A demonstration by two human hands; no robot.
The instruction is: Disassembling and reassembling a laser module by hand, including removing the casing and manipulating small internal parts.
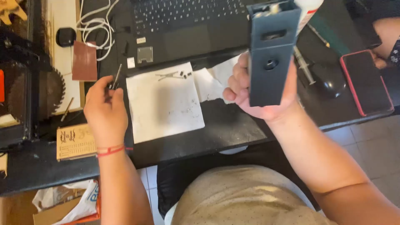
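Head view: my right hand [254, 89] is closed around a dark blue-grey rectangular plastic housing [271, 54], held above the black tabletop [233, 129] with its long axis running away from me. My left hand [105, 106] pinches a thin dark metal rod [116, 77], tip pointing away. The housing lies well to the right of the rod, beyond the white paper sheet [164, 104] between them.

Dark slotted block [271, 54] upright, thin tool [117, 76], perhaps metal

A sheet of paper [164, 104] lies mid-frame below the laptop [183, 25]; a mouse [329, 79] and phone [366, 81] sit at right, a saw blade [54, 89] far left.
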